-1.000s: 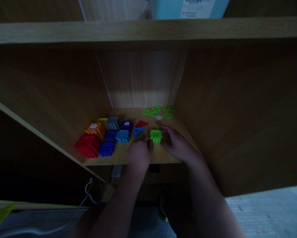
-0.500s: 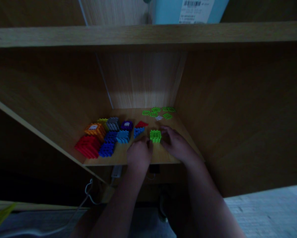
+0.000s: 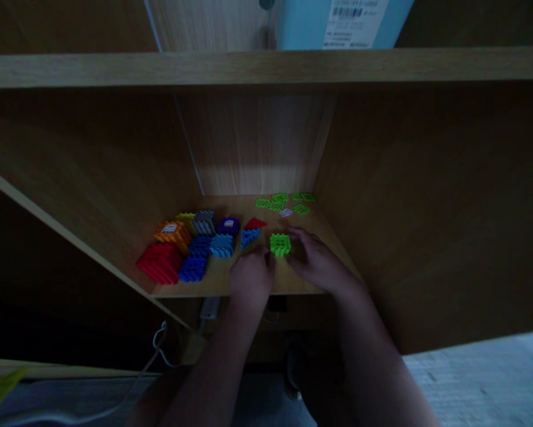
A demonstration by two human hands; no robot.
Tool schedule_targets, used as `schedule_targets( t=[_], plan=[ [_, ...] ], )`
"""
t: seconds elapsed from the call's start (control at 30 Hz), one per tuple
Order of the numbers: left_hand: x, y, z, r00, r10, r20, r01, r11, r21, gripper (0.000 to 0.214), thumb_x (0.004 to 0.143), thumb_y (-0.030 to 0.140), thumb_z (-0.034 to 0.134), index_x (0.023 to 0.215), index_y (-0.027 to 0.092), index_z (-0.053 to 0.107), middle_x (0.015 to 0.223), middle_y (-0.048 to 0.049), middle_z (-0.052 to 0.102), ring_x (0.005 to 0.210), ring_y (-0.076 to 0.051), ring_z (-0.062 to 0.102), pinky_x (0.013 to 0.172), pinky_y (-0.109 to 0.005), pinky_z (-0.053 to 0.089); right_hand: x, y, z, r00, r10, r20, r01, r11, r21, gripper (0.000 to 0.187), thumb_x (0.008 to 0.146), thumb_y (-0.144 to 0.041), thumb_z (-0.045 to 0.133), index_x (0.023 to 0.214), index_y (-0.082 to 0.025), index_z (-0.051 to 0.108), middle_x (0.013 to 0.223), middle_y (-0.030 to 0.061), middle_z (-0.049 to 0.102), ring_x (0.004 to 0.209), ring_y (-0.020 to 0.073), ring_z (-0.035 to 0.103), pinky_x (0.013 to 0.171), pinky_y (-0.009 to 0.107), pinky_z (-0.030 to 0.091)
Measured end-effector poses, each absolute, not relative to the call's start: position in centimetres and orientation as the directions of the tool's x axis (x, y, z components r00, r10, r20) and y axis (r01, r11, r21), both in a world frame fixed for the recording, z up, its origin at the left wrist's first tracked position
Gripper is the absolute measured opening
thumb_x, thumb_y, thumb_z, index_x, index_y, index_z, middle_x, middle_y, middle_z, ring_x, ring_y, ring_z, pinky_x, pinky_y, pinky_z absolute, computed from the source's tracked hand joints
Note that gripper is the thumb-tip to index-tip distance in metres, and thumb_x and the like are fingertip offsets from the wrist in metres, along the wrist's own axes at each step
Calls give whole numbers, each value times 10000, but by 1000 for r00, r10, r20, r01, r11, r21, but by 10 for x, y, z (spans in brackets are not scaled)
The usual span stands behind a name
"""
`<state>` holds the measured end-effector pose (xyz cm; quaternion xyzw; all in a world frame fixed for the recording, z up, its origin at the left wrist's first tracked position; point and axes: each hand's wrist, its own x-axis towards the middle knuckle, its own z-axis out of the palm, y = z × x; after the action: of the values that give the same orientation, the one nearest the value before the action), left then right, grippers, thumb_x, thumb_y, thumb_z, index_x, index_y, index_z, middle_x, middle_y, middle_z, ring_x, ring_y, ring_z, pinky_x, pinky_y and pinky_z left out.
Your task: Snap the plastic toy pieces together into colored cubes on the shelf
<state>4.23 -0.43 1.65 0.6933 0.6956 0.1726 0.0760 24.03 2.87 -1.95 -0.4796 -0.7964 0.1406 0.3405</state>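
A small stack of light green notched plastic tiles [image 3: 279,244] stands on the shelf board between my two hands. My left hand [image 3: 251,276] is curled at the stack's lower left corner; its fingertips are hidden under the hand, so I cannot see what is in them. On the other side, my right hand [image 3: 317,261] has thumb and fingers apart, close to the stack's right face; contact is hard to make out. Beyond my left hand lie blue triangular tiles [image 3: 250,237] and a red triangular piece [image 3: 254,223].
Stacks of red [image 3: 160,263], orange [image 3: 173,235], dark blue [image 3: 193,268], light blue [image 3: 222,245], grey [image 3: 205,223] and purple tiles [image 3: 228,225] crowd the left. Several loose green tiles [image 3: 276,205] and a white piece [image 3: 286,212] lie behind. The right cabinet wall [image 3: 427,207] flanks my arm.
The whole view has shifted very slightly. Both hands stay beside the light green stack, with no clear movement of the tiles on the shelf.
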Motion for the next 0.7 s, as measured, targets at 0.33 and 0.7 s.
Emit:
schedule_targets(
  t=[0.33, 0.7],
  plan=[
    [42, -4, 14, -28, 989, 144, 934, -25, 356, 224, 1035, 347, 579, 1049, 263, 786, 949, -74, 831, 901, -271, 792, 740, -330, 528, 238, 27, -15, -298, 858, 419, 656, 503, -562, 661, 950, -300, 702, 1564, -297, 459, 1475, 120, 667, 1352, 311, 655, 1147, 551, 531],
    [41, -4, 15, -17, 990, 140, 938, -33, 344, 232, 1047, 357, 558, 1038, 262, 770, 947, -74, 831, 902, -275, 791, 746, -336, 527, 238, 28, -15, -302, 862, 408, 661, 498, -561, 653, 950, -293, 695, 1556, -280, 453, 1454, 126, 677, 1348, 302, 656, 1154, 534, 530]
  ],
)
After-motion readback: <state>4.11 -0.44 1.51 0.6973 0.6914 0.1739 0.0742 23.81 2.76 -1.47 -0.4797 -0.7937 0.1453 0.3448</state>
